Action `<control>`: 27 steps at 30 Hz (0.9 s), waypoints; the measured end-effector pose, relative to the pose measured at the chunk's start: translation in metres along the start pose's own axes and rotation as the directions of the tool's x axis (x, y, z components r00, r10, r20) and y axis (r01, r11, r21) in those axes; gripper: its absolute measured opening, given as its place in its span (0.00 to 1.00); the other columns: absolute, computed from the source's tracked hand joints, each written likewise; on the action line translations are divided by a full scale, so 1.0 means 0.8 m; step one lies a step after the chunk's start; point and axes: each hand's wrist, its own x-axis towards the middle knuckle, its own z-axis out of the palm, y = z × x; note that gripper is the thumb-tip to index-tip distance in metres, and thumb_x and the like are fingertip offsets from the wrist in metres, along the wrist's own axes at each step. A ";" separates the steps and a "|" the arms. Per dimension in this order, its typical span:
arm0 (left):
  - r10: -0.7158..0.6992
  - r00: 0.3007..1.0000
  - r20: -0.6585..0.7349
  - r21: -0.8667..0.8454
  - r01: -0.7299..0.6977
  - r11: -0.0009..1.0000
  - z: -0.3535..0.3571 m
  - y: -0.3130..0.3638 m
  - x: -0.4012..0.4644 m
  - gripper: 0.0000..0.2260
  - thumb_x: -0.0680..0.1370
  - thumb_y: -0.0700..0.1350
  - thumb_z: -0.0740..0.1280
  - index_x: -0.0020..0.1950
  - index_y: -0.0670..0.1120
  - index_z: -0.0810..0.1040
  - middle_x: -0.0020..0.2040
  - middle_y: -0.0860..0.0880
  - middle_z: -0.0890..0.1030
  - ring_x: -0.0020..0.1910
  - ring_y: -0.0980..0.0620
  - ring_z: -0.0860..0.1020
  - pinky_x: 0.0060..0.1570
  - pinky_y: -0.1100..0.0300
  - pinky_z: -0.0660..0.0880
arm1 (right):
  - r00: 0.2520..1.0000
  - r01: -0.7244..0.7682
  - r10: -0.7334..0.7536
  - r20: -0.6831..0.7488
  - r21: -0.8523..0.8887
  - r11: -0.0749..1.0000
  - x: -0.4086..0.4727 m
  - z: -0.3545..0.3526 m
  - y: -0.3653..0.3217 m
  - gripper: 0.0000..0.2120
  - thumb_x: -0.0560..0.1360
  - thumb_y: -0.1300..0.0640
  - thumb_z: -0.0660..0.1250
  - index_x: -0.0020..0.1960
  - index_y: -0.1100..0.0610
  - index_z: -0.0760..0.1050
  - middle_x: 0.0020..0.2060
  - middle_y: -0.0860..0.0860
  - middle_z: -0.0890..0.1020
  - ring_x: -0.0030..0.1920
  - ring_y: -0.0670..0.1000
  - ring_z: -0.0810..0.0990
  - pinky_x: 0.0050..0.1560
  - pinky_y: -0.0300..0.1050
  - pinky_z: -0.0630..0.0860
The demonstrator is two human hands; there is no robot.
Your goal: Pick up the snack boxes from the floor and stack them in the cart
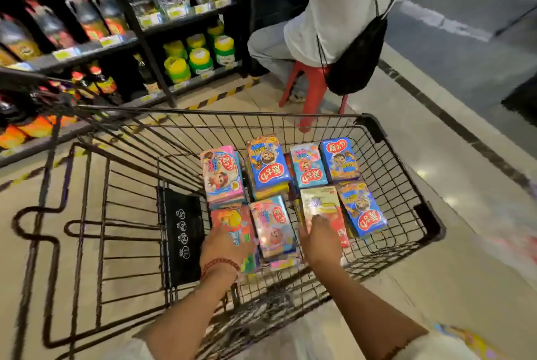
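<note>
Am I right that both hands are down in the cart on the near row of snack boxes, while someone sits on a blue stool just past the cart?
Not quite: the stool is red, not blue, as the head view shows. The rest holds: the left hand and right hand are down in the cart on the near row of snack boxes, and a person sits just past it.

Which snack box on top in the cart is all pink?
The pink snack box at the far left of the back row in the wire cart. Its back-row neighbours have mostly blue fronts.
</note>
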 end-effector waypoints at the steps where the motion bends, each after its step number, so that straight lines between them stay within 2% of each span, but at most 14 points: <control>1: 0.073 0.997 0.005 0.025 -0.074 0.997 -0.009 0.010 -0.011 0.30 0.66 0.63 0.72 0.61 0.45 0.75 0.58 0.45 0.77 0.56 0.45 0.77 0.52 0.57 0.74 | 0.998 0.008 -0.007 -0.056 0.019 1.000 -0.016 -0.010 0.004 0.22 0.79 0.47 0.59 0.67 0.58 0.66 0.58 0.56 0.76 0.56 0.57 0.76 0.47 0.47 0.71; 5: 0.299 0.954 0.037 0.069 -0.301 0.951 -0.023 0.051 -0.037 0.32 0.69 0.61 0.71 0.65 0.43 0.70 0.62 0.44 0.74 0.62 0.44 0.73 0.57 0.56 0.69 | 0.979 0.106 -0.092 -0.182 0.072 0.992 -0.058 -0.042 0.014 0.18 0.79 0.50 0.59 0.66 0.57 0.70 0.57 0.56 0.76 0.58 0.57 0.75 0.50 0.48 0.70; 7: 0.355 0.931 0.083 0.064 -0.360 0.931 -0.022 0.066 -0.054 0.34 0.70 0.60 0.71 0.67 0.42 0.68 0.65 0.43 0.72 0.64 0.44 0.71 0.60 0.55 0.69 | 0.973 0.116 -0.110 -0.202 0.018 0.993 -0.075 -0.049 0.024 0.15 0.79 0.51 0.57 0.62 0.55 0.71 0.54 0.55 0.77 0.56 0.59 0.76 0.49 0.49 0.71; 9: 0.417 0.902 0.109 0.041 -0.423 0.905 -0.020 0.080 -0.073 0.34 0.70 0.59 0.72 0.68 0.42 0.68 0.67 0.43 0.71 0.66 0.44 0.70 0.62 0.55 0.69 | 0.974 0.083 -0.091 -0.207 -0.047 0.995 -0.088 -0.051 0.035 0.10 0.78 0.53 0.56 0.53 0.56 0.72 0.50 0.55 0.77 0.52 0.60 0.77 0.46 0.50 0.72; 12: 0.505 0.847 0.166 0.055 -0.519 0.853 -0.009 0.094 -0.096 0.32 0.69 0.62 0.71 0.64 0.43 0.70 0.63 0.44 0.74 0.62 0.45 0.72 0.58 0.55 0.70 | 0.975 0.053 -0.083 -0.206 -0.144 0.988 -0.107 -0.054 0.046 0.06 0.75 0.58 0.60 0.50 0.56 0.73 0.48 0.55 0.78 0.50 0.59 0.77 0.46 0.51 0.74; 14: 0.552 0.798 0.241 0.063 -0.580 0.812 0.001 0.100 -0.109 0.30 0.69 0.63 0.70 0.63 0.44 0.71 0.61 0.46 0.75 0.60 0.46 0.74 0.56 0.56 0.71 | 0.978 0.079 -0.116 -0.173 -0.206 0.975 -0.113 -0.051 0.055 0.10 0.71 0.60 0.66 0.52 0.56 0.74 0.50 0.54 0.78 0.53 0.57 0.76 0.48 0.50 0.74; 16: 0.597 0.720 0.353 0.071 -0.657 0.750 0.012 0.103 -0.118 0.26 0.72 0.59 0.70 0.63 0.44 0.71 0.61 0.45 0.76 0.60 0.46 0.74 0.55 0.57 0.71 | 0.981 0.094 -0.129 -0.144 -0.232 0.968 -0.115 -0.046 0.061 0.14 0.67 0.59 0.71 0.52 0.56 0.75 0.48 0.54 0.79 0.51 0.58 0.77 0.47 0.50 0.73; 18: 0.606 0.624 0.493 0.092 -0.730 0.677 0.022 0.106 -0.128 0.23 0.76 0.54 0.67 0.67 0.43 0.70 0.63 0.44 0.76 0.62 0.45 0.74 0.55 0.59 0.68 | 0.978 0.103 -0.144 -0.149 -0.256 0.961 -0.115 -0.038 0.069 0.15 0.59 0.58 0.76 0.44 0.57 0.78 0.41 0.54 0.80 0.44 0.58 0.79 0.41 0.47 0.74; 20: 0.574 0.577 0.581 0.129 -0.762 0.635 0.035 0.106 -0.132 0.21 0.78 0.51 0.64 0.68 0.43 0.69 0.64 0.43 0.75 0.63 0.45 0.73 0.55 0.59 0.68 | 0.958 0.130 -0.190 -0.216 -0.265 0.955 -0.119 -0.032 0.076 0.18 0.49 0.59 0.80 0.35 0.55 0.77 0.32 0.51 0.79 0.36 0.55 0.79 0.35 0.44 0.75; 23: 0.506 0.569 0.648 0.216 -0.775 0.594 0.052 0.107 -0.132 0.20 0.78 0.51 0.64 0.66 0.44 0.68 0.62 0.42 0.76 0.61 0.43 0.75 0.56 0.57 0.72 | 0.922 0.193 -0.267 -0.281 -0.264 0.945 -0.126 -0.029 0.085 0.19 0.48 0.59 0.80 0.36 0.53 0.76 0.33 0.49 0.79 0.37 0.52 0.79 0.40 0.41 0.76; 27: 0.496 0.567 0.657 0.285 -0.797 0.533 0.064 0.115 -0.131 0.17 0.80 0.46 0.60 0.67 0.43 0.66 0.60 0.40 0.76 0.59 0.42 0.76 0.54 0.55 0.73 | 0.896 0.203 -0.280 -0.345 -0.242 0.949 -0.128 -0.023 0.097 0.19 0.48 0.63 0.76 0.36 0.54 0.75 0.35 0.49 0.78 0.40 0.52 0.78 0.47 0.42 0.75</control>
